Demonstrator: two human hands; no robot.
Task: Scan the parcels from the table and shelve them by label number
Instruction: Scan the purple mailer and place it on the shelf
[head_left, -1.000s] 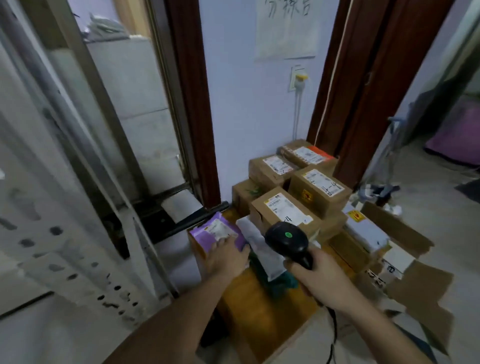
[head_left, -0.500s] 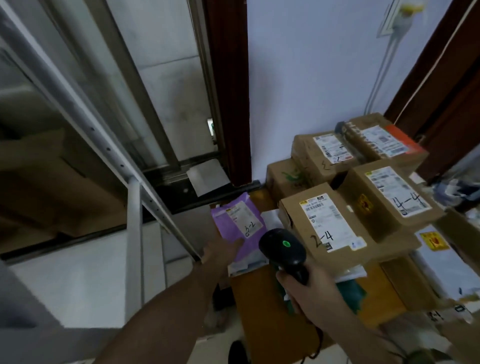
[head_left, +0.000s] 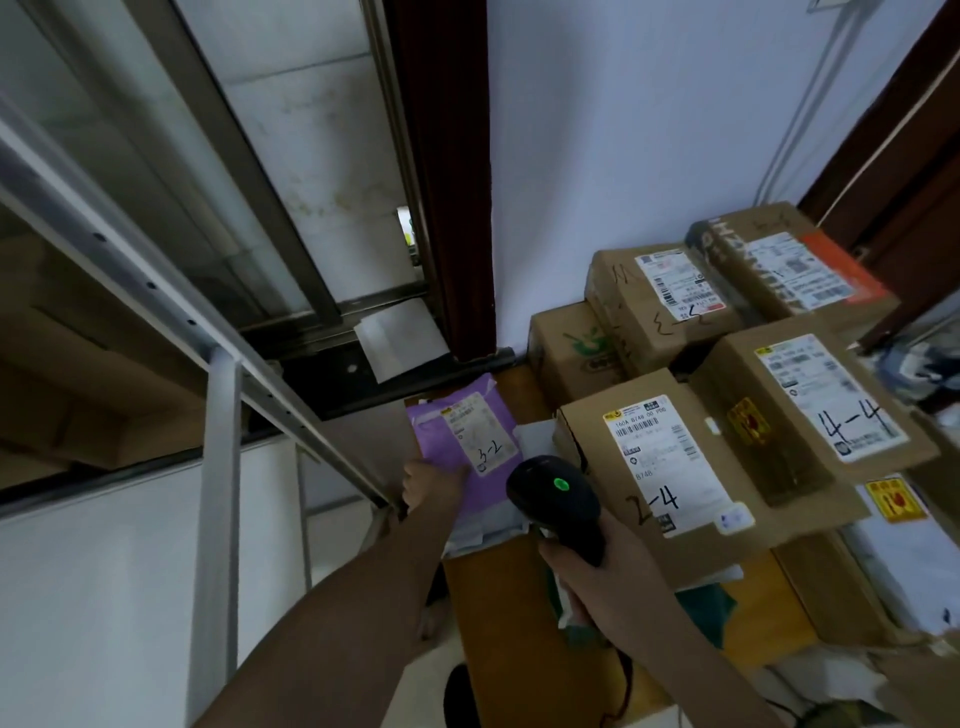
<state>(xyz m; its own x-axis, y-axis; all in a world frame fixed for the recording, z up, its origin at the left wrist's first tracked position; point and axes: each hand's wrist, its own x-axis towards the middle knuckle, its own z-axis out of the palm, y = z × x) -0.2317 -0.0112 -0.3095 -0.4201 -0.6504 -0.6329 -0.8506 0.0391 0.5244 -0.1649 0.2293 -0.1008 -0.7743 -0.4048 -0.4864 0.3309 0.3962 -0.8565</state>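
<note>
A purple mailer bag (head_left: 447, 441) marked 3-2 lies at the left end of the wooden table (head_left: 498, 603). My left hand (head_left: 431, 483) grips its near left edge. My right hand (head_left: 597, 571) holds a black barcode scanner (head_left: 556, 499) with a green light, its head just right of the purple bag. Beside the scanner sits a cardboard box marked 2-4 (head_left: 670, 467). A box marked 4-4 (head_left: 821, 400) lies to its right. Two more labelled boxes (head_left: 670, 291) (head_left: 795, 265) stand behind them.
A white metal shelf frame (head_left: 218, 467) stands at the left, close to the table's left end. A dark wooden door frame (head_left: 447, 182) and a pale wall rise behind the parcels. White and green flat parcels lie under the boxes. More parcels crowd the right edge.
The view has swung down and closer to the table. My left hand has shifted from on top of the purple bag to its near left edge. The scanner stays in my right hand.
</note>
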